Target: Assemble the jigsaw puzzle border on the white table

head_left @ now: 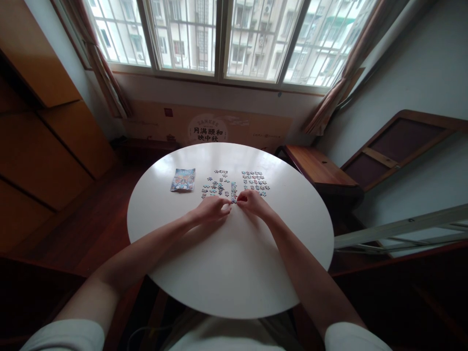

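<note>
A narrow upright strip of joined jigsaw pieces point(233, 187) lies on the round white table point(226, 263). At its near end, my left hand point(211, 209) comes in from the left, thumb and index finger curled together on a jigsaw piece point(234, 200). From the right, my right hand point(251, 201) pinches the same spot with its fingertips, which partly cover the piece. Loose jigsaw pieces point(218, 187) are scattered just beyond my left hand. Beyond my right hand, more pieces lie in rows point(255, 178), set apart from one another.
A printed puzzle packet point(183, 180) lies flat at the table's left. Behind the table stands a long printed cardboard box point(208, 124) under the window. A wooden side table point(318, 165) is at the back right, and wooden cabinets point(69, 141) stand to the left.
</note>
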Demonstrator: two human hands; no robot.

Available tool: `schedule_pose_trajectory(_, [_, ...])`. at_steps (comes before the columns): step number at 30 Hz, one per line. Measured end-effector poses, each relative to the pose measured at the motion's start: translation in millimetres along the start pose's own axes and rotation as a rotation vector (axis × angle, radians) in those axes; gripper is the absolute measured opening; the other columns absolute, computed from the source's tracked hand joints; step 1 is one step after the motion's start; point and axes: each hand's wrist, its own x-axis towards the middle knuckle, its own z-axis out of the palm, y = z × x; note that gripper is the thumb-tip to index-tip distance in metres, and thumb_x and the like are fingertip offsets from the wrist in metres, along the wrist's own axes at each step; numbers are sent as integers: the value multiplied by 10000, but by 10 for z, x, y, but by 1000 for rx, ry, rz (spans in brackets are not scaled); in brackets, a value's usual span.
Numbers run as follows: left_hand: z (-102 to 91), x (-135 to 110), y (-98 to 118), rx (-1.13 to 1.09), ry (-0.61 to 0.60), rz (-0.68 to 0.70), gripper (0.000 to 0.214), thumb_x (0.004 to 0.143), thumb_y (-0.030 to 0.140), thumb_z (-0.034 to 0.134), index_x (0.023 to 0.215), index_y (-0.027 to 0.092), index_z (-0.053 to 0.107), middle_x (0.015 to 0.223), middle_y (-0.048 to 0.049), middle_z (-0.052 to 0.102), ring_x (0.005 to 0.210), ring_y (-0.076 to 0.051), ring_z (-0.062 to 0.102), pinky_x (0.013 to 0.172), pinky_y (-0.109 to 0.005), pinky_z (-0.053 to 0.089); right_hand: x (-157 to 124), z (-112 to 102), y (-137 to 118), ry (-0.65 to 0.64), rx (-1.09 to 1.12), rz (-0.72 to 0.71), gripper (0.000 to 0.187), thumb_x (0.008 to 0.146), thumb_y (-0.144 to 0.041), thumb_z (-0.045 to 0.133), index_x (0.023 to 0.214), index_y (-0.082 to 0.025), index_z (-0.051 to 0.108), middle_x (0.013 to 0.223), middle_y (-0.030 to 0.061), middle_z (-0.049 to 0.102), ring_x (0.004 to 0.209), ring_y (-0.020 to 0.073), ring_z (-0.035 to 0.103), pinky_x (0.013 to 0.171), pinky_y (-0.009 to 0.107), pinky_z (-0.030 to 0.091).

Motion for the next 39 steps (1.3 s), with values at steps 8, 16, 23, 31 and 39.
schedule_pose_trajectory(8, [-6, -4, -6, 10, -4, 8, 352, 869, 412, 478, 1048, 240, 727, 670, -42, 690, 678, -193, 639, 615, -238, 377, 3, 5, 7, -5, 5, -4, 125, 724, -120, 610, 733, -154, 730, 727, 39, 697, 693, 145, 610, 651, 222, 430])
schedule_pose_trajectory(16, [11, 2, -31, 23, 10, 33, 341, 880, 411, 476, 1046, 252, 727, 706, -47, 703, 714, -203, 652, 639, -248, 400, 10, 18, 21, -14, -11, -29, 125, 726, -123, 607, 733, -153, 728, 720, 33, 684, 688, 139, 598, 663, 220, 424])
schedule_pose_trajectory(23, [31, 16, -33, 23, 38, 8, 369, 890, 421, 471, 1098, 233, 711, 829, -77, 731, 793, -218, 669, 720, -271, 446, 17, 22, 20, -8, 0, -44, 124, 729, -113, 610, 738, -152, 727, 731, 36, 681, 686, 137, 599, 660, 220, 428])
schedule_pose_trajectory(31, [4, 8, 9, 12, 31, -18, 367, 880, 413, 502, 1157, 260, 689, 781, -56, 724, 777, -216, 668, 720, -269, 453, 11, 25, 45, -9, -4, -40, 113, 740, -138, 625, 755, -158, 735, 752, 39, 679, 683, 136, 598, 648, 218, 432])
schedule_pose_trajectory(39, [7, 8, 3, 21, 24, 2, 340, 879, 398, 487, 1096, 274, 717, 731, -44, 711, 753, -208, 666, 678, -252, 428, -3, 19, 7, -10, -15, -18, 108, 755, -164, 631, 760, -162, 739, 761, 49, 691, 689, 143, 599, 642, 221, 430])
